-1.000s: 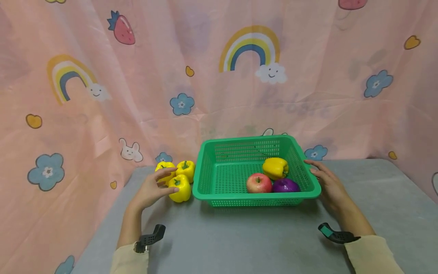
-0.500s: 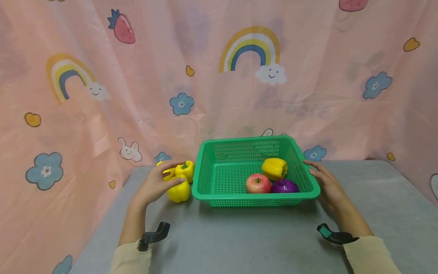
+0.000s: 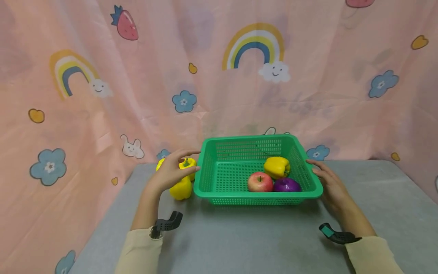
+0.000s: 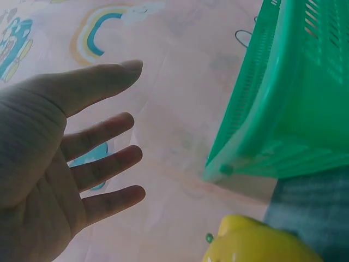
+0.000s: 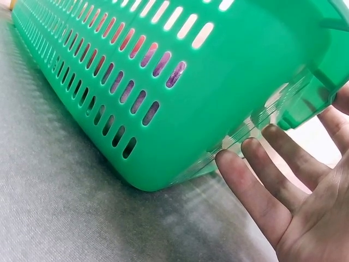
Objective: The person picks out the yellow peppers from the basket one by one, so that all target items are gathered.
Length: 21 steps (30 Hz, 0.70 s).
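My left hand (image 3: 172, 171) hovers over several yellow bell peppers (image 3: 181, 189), beside the left rim of a green plastic basket (image 3: 258, 195). Its fingers are extended and hold nothing; the left wrist view shows a gap between this hand (image 4: 49, 158) and the basket (image 4: 262, 109). Part of the pepper group is hidden behind the hand. On the basket's right side, my right hand (image 3: 330, 186) touches the wall with fairly straight fingers, seen close up in the right wrist view on the basket (image 5: 180, 125). Inside lie a yellow bell pepper (image 3: 276, 167), a red apple (image 3: 260, 182) and a purple round vegetable (image 3: 287, 185).
The basket stands on a grey table (image 3: 239, 236). Behind the table hangs a pink curtain (image 3: 154, 87) printed with rainbows and flowers. Each wrist wears a black camera mount, such as the left mount (image 3: 167, 222).
My left hand has moved right and slightly up, from the peppers toward the basket's left rim. The right hand and the basket's contents stay as they were.
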Tool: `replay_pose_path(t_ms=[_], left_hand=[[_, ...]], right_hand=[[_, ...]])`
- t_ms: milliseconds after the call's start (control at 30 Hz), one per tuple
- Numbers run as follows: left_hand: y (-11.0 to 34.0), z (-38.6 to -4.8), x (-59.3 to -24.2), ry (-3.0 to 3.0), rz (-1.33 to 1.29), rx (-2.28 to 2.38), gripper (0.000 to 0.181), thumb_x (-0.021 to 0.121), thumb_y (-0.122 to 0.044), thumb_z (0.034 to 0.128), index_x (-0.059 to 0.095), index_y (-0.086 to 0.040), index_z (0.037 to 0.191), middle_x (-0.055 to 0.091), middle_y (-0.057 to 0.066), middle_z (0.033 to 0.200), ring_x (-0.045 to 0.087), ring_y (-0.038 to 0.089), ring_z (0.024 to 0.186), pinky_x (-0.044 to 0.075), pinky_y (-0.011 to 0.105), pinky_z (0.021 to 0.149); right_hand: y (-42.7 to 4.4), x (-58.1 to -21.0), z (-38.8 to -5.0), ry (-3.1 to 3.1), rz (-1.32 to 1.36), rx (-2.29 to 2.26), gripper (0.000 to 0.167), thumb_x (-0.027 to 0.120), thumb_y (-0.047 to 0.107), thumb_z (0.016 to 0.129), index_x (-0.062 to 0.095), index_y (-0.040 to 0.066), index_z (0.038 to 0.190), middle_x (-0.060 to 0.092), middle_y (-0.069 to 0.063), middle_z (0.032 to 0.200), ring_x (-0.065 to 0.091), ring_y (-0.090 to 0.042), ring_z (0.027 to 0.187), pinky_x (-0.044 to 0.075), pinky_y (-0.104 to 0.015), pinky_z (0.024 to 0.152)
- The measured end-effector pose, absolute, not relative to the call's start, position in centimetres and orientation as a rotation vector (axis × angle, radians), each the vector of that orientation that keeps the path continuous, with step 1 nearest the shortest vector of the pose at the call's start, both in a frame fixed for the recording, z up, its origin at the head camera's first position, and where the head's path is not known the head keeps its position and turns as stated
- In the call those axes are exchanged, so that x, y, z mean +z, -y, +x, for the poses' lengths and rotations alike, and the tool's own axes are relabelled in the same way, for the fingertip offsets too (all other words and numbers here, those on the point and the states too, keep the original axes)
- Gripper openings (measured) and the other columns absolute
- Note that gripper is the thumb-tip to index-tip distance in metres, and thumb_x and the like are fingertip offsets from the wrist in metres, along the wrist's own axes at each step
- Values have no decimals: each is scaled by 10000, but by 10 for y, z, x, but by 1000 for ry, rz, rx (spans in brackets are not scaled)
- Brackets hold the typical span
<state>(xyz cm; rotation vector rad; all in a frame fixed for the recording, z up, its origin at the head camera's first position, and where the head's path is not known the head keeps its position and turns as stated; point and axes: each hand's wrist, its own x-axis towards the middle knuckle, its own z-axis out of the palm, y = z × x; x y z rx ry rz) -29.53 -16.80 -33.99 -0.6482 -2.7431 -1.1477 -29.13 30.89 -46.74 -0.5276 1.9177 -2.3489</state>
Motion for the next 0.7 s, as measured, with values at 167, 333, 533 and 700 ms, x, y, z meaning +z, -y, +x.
replay_pose_path(t_ms=[167,333,533,700], left_hand=[[150,-301,-334,2729,-779,-1108,465,747,-226,926,630,-175,1373,594,36,1450,522,300,1353,449,560,1111],[127,-305,-330,2730,-907,-1109,472,748,-206,924,620,-176,1377,577,25,1460,496,270,1393,440,560,1126],[94,-312,-324,2765,-997,-1045,465,737,-226,934,614,-195,1381,571,-9,1450,479,210,1405,425,462,1166],[69,-317,-320,2814,-1038,-967,451,714,-279,952,611,-231,1388,578,-39,1456,485,181,1413,424,416,1172]], right_hand=[[-309,-468,-292,-1935,-518,-2348,324,356,223,1112,462,274,1414,716,94,1072,707,-65,822,595,-256,668],[-308,-469,-291,-1943,-505,-2346,321,362,231,1111,457,273,1414,712,94,1082,704,-65,838,595,-254,675],[-309,-466,-290,-1997,-445,-2289,317,369,257,1110,445,295,1416,704,119,1094,702,-65,870,595,-264,699],[-317,-454,-290,-2206,-367,-2043,412,367,349,1106,369,309,1516,530,79,1405,648,27,1015,590,-265,791]])
